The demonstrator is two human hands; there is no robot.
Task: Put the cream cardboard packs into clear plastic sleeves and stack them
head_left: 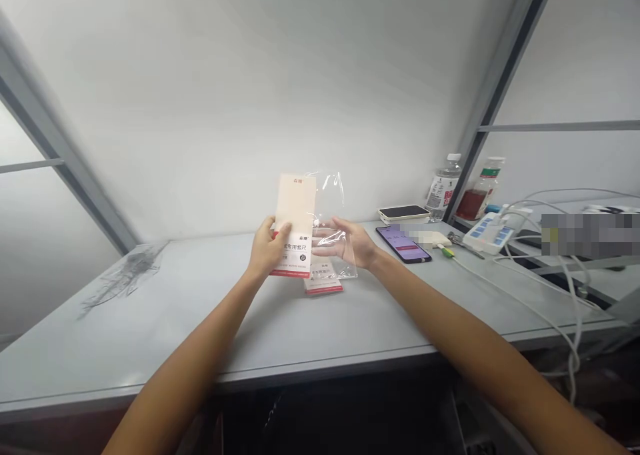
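A cream, white and red printed card packet (296, 205) stands upright in my left hand (267, 247), with my thumb across its front and my fingers behind. Close on its right is a clear plastic sleeve (331, 198), held by my right hand (340, 241). The right fingers are stretched toward the packet and show through the plastic. Whether the sleeve is joined to the packet, I cannot tell. Under my hands a stack of similar printed packets (324, 287) lies on the grey desk (280, 328), partly covered by the sleeve.
To the right lie a phone with a lit screen (404, 243) and a white box with a dark top (404, 213). Behind stand a clear bottle (445, 185) and a bottle of reddish liquid (483, 188). A power strip (487, 233) and white cables (515, 295) occupy the right side.
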